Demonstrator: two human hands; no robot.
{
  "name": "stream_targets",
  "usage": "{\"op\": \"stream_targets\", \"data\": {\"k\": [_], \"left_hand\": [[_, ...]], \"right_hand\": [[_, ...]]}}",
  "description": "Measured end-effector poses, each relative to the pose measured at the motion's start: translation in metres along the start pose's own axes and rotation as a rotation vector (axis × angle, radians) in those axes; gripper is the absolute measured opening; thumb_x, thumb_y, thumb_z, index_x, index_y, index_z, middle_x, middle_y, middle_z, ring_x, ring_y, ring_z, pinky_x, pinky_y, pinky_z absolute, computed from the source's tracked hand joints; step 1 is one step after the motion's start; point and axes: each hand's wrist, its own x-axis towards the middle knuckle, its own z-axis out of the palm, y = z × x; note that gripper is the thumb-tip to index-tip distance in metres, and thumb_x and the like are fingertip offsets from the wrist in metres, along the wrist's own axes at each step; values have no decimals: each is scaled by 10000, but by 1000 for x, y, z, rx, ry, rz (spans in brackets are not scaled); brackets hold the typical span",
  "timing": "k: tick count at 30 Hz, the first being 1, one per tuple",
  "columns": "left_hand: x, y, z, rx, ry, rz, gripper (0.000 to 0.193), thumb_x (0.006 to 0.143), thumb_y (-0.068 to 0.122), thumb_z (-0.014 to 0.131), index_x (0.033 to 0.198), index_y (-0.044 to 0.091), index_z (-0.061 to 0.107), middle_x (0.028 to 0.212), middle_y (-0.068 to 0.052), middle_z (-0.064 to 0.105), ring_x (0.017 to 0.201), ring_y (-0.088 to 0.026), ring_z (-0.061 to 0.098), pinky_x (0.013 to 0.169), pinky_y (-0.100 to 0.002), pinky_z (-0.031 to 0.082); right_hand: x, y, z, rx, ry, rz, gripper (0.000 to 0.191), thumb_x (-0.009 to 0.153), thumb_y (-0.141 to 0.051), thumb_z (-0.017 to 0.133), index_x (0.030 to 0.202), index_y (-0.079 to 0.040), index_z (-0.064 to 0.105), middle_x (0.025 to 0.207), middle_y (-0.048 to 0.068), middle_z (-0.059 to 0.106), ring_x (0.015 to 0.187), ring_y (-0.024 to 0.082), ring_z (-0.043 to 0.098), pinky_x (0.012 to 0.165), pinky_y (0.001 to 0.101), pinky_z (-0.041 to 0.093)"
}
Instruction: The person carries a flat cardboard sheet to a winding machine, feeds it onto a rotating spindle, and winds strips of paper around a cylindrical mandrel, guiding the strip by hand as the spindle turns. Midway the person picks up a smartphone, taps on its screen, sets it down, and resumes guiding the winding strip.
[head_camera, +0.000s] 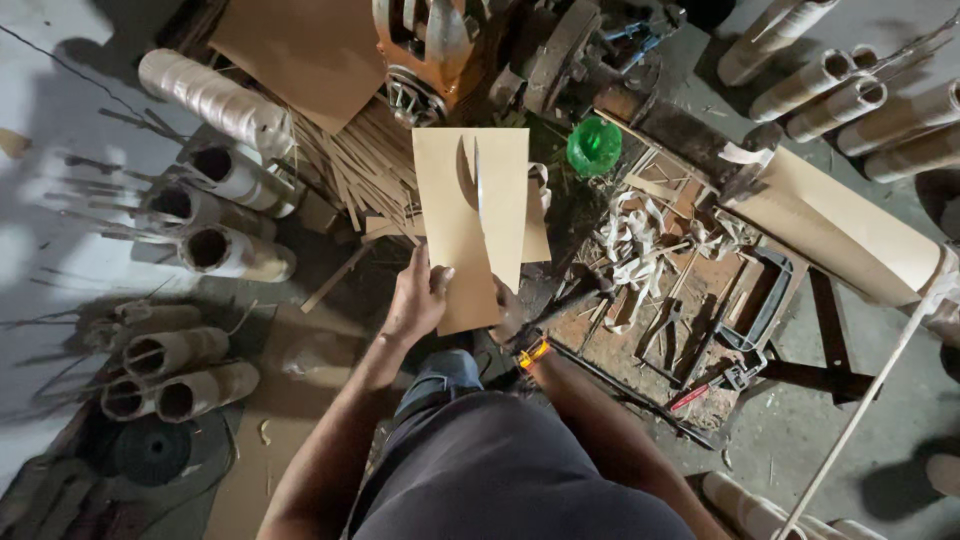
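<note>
While you hold it at both lower corners, sheet: tan cardboard sheet (470, 225) is up in front of you, centre of view, far edge toward the orange machine (425, 50), a curved blade (474, 180) standing through a slit in its upper half.
Left hand: your left hand (418, 298) is clamped on the sheet's lower left edge, thumb on top, fingers curled under; looks like it steadies the sheet against the blade.
Right hand: your right hand (508, 318) is mostly hidden under the lower right corner; it grips the sheet, exact finger spread can't tell. Orange band (533, 353) on that wrist.
Why held so: two-corner grip likely keeps the sheet flat and lets you steer the cut.
Near ring: cut cardboard strips (355, 170) fanned just left of the sheet; pale curled offcuts (640, 250) on the rusty work tray (600, 345) to the right, pliers (662, 330) lying there too.
Packages, labels: none legible. Green round plastic container (594, 146) right of the machine.
Outer ring: cardboard tubes (215, 215) lying on the left floor; more tubes (850, 95) top right; a big tan roll (850, 235) on a stand at right.
</note>
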Motion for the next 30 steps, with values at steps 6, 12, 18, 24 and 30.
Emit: {"op": "stream_targets", "data": {"k": [6, 12, 18, 24, 30], "left_hand": [[27, -18, -14, 46, 29, -23, 515, 915, 41, 669, 1373, -12, 440, 895, -255, 701, 833, -425, 712, 679, -441, 566], [29, -45, -12, 99, -16, -67, 412, 949, 86, 697, 1290, -7, 486, 960, -266, 694, 881, -436, 697, 711, -442, 569], [31, -51, -47, -6, 44, -184, 332, 975, 107, 597, 1288, 14, 533, 1001, -223, 710, 888, -329, 748, 721, -394, 569], [45, 10, -61, 604, 4, -61, 182, 1086, 176, 625, 1058, 11, 696, 950, -194, 703, 822, -345, 694, 710, -430, 571], [102, 65, 11, 668, -184, 579, 360, 928, 25, 631, 1285, -24, 626, 1152, -198, 709, 934, -338, 712, 798, -423, 606]], "right_hand": [[35, 6, 0, -21, -24, 23, 389, 1006, -206, 648, 1318, 4, 550, 1152, 133, 666, 1004, 199, 660, 842, 344, 556], [75, 15, -1, -282, 19, 99, 264, 998, -218, 676, 1131, 3, 619, 950, 154, 676, 860, 228, 642, 743, 369, 538], [110, 15, 2, -1083, 168, 209, 285, 969, -298, 720, 1014, -19, 681, 826, 197, 686, 780, 298, 651, 696, 413, 531], [103, -9, -16, -1144, 233, 246, 363, 958, -307, 711, 1180, -21, 684, 994, 187, 702, 905, 306, 695, 808, 437, 566], [41, -47, -51, -165, 570, -105, 487, 930, -297, 717, 1338, -43, 638, 1244, 124, 711, 1120, 267, 729, 991, 456, 580]]}}
